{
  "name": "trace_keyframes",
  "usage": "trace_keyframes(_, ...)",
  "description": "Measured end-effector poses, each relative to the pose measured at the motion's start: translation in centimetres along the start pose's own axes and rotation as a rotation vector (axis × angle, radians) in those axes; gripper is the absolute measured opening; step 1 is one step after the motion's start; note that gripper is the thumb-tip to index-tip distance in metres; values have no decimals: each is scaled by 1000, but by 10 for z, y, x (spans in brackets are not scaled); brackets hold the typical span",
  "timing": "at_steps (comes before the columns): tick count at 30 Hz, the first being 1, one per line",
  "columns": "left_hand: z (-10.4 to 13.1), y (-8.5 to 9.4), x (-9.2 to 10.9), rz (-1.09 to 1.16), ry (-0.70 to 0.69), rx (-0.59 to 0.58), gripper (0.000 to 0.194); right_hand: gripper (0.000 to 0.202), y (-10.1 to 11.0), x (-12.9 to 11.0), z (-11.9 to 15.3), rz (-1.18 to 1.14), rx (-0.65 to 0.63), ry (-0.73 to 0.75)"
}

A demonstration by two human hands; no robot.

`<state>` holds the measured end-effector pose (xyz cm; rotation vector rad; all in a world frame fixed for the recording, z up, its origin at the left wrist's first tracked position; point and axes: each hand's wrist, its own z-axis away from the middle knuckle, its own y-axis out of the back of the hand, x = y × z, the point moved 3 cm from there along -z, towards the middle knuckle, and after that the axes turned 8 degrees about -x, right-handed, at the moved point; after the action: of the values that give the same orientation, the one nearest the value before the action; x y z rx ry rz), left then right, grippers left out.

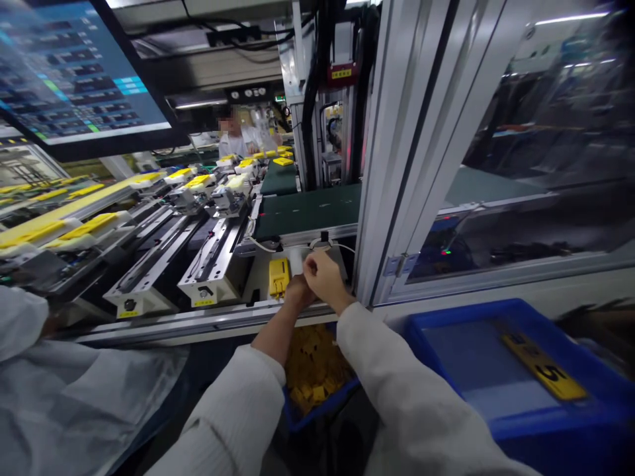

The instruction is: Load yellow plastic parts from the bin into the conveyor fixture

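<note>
My left hand (299, 291) and my right hand (323, 272) meet over the front edge of the machine bench, fingers curled in and touching or almost touching. Both are closed; whatever is between the fingers is hidden. A pale white object (296, 259) shows just behind them, its kind unclear. To the left of my hands a yellow block-like part (278, 275) stands on the bench. Under my forearms, many small yellow pieces (317, 393) fill a blue bin (305, 420).
Rails with yellow parts (198, 181) on fixtures run off to the left. Behind my hands lies a green conveyor belt (310, 210). An aluminium post (391, 152) rises close on the right, above a blue crate (461, 317). Someone's white sleeve (74, 396) is at left.
</note>
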<state>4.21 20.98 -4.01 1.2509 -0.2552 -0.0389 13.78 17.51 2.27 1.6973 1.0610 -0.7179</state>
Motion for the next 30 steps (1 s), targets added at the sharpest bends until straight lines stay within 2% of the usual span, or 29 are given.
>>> trace_keyframes(1, 0, 1, 0, -2, 0, 13, 38, 5, -8, 19, -7, 87, -90, -81)
trace_keyframes(3, -2, 1, 0, -2, 3, 38, 36, 9, -18, 49, -15, 131, -129, -154)
trace_keyframes(7, -3, 1, -1, 10, 39, 48, 38, 16, -20, 77, -18, 92, -76, -198)
trace_keyframes(15, -2, -1, 0, -2, 69, 68, 38, 31, -10, 86, -16, -100, 119, -323)
trace_keyframes(22, 16, 7, 0, -26, 68, 124, 33, 31, -13, 81, -16, -140, 142, -289)
trace_keyframes(25, 24, 10, -2, -31, 78, 159, 32, 33, -19, 86, -17, -126, 130, -316)
trace_keyframes(30, 26, 4, -8, -23, 66, 154, 35, 36, -26, 95, -16, -127, 149, -305)
